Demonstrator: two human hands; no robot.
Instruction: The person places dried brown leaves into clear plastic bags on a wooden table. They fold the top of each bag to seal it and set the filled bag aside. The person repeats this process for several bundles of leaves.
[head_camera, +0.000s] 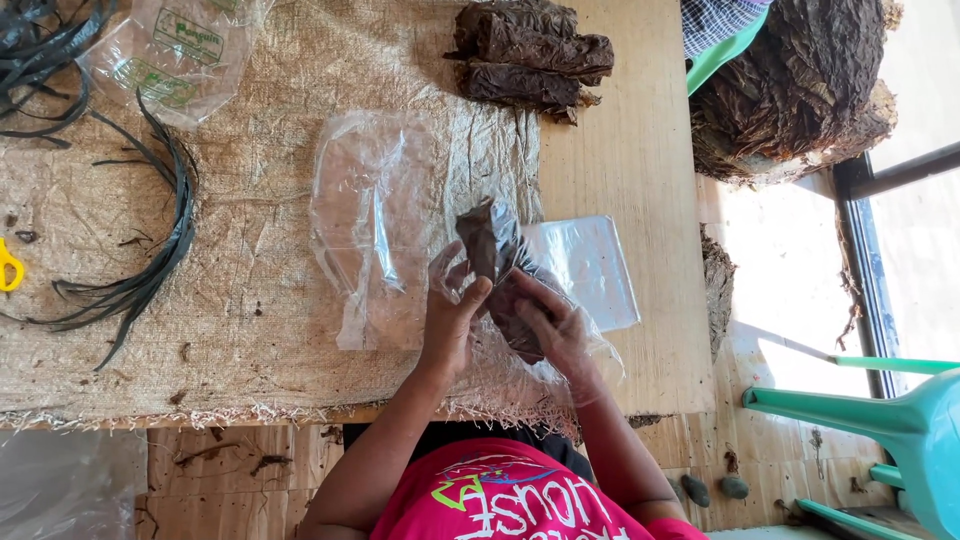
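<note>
Both my hands hold a dark brown bundle of dried leaves (497, 262) over the burlap-covered table (250, 300). My left hand (452, 312) grips its left side, thumb on the bundle. My right hand (556, 328) is inside a thin clear plastic bag that wraps the bundle's lower end. A large crumpled clear bag (375, 220) lies just left of the bundle. A flat clear bag (590, 268) lies behind my right hand.
More rolled leaf bundles (528, 55) lie at the table's far edge. A big heap of dried leaves (795, 85) sits on the floor at right. Black strips (150, 250), a printed bag (180, 50) and a yellow tool (8, 268) lie left. Green plastic chair (900, 420) at lower right.
</note>
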